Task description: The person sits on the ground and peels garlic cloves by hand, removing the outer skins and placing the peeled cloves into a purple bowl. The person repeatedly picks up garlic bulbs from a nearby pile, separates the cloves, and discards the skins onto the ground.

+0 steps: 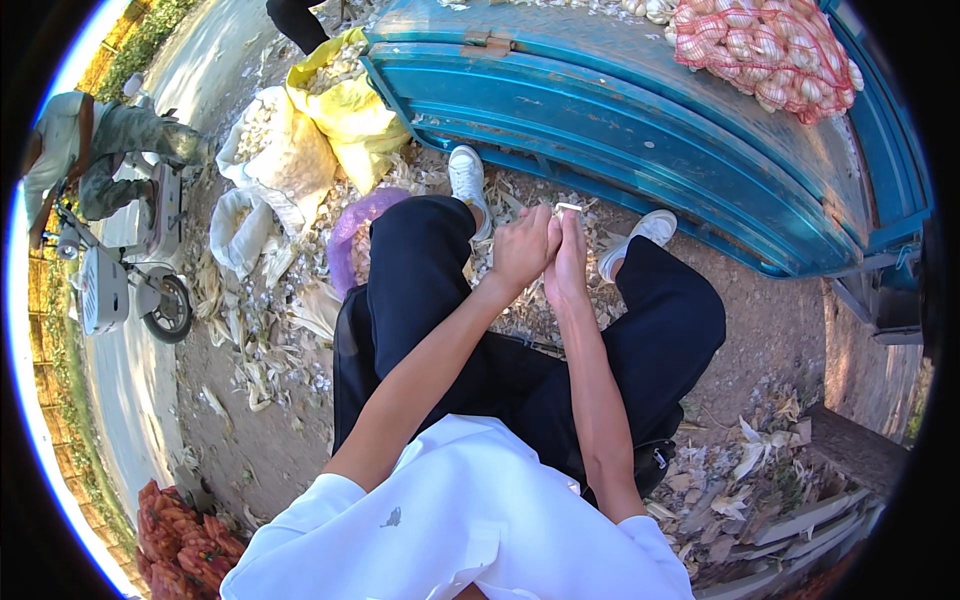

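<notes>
My left hand (523,246) and my right hand (568,259) meet between my knees, fingers curled against each other. A small whitish object (568,207) pokes out at the tip of my right hand; what it is cannot be made out. Whatever lies between the palms is hidden. Just left of my leg lies a purple mesh bag (341,251). Beyond it stand a white sack (304,161) and a yellow sack (367,131), both open and full of garlic cloves. A smaller white sack (238,238) sits nearer.
Ahead is the blue side panel (570,120) of a cargo bed bearing a red mesh bag of garlic bulbs (765,56). At left, a person (112,142) sits on a scooter (142,292). Husks (277,367) litter the ground. Wooden boards (810,517) lie lower right.
</notes>
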Demonstrator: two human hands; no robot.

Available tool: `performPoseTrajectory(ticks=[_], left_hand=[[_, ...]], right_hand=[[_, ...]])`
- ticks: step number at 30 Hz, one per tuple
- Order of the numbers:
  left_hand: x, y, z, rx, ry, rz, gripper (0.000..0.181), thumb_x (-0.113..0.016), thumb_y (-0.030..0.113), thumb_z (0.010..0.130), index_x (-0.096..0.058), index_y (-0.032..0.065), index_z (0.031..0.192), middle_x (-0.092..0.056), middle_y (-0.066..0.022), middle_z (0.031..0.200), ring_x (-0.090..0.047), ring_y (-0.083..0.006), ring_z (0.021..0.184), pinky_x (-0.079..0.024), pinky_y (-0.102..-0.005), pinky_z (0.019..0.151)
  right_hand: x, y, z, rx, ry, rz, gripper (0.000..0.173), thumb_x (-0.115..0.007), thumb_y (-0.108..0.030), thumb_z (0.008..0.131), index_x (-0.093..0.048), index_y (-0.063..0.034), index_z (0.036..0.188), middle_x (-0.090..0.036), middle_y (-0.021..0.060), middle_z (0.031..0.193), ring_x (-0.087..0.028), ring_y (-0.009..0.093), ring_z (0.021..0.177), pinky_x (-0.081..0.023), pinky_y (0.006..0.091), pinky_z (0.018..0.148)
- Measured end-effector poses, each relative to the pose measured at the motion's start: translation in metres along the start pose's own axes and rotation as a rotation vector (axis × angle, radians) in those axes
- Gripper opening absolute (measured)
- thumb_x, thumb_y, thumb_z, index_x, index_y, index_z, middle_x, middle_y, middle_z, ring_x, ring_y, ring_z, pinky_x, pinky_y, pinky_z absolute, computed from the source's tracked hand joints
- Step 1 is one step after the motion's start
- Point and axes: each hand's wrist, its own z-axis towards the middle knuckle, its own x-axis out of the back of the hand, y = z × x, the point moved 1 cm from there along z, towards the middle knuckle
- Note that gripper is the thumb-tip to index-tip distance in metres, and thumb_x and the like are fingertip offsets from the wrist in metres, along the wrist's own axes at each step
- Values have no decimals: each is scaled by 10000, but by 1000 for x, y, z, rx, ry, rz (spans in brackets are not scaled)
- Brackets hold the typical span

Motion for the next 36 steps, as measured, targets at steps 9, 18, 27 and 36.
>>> performPoseTrajectory(ticks=[9, 18, 27, 36], left_hand=[[-11, -4, -6, 45, 37, -37, 204, -439, 219, 947, -479, 73, 811, -536, -143, 533, -572, -330, 470, -447, -441, 440], [-14, 2, -4, 235, 80, -126, 233, -427, 206, 965, -532, 46, 832, -570, -166, 586, -583, -356, 508, -444, -445, 476], [-8, 12, -2, 451, 185, -646, 247, -478, 221, 966, -580, -4, 953, -571, -135, 593, -594, -275, 521, -428, -379, 481], [23, -4, 6, 951, -36, -1345, 105, -482, 136, 927, -543, 53, 905, -526, 14, 683, -463, -64, 564, -339, -222, 461]], right_hand=[[5, 7, 1, 31, 51, -77, 228, -430, -326, 1015, -500, -110, 1008, -549, 2, 930, -560, 87, 889, -474, 258, 793], [7, 3, 7, -89, 126, 86, 296, -416, -366, 1003, -534, -97, 969, -589, 11, 872, -588, 116, 808, -489, 268, 714], [3, -2, 9, -68, 156, 27, 343, -391, -405, 1006, -535, -95, 968, -586, 25, 851, -592, 136, 764, -487, 279, 639], [7, -10, 14, -72, 169, 19, 407, -349, -470, 1004, -528, -105, 1016, -602, 56, 891, -556, 129, 722, -444, 300, 607]])
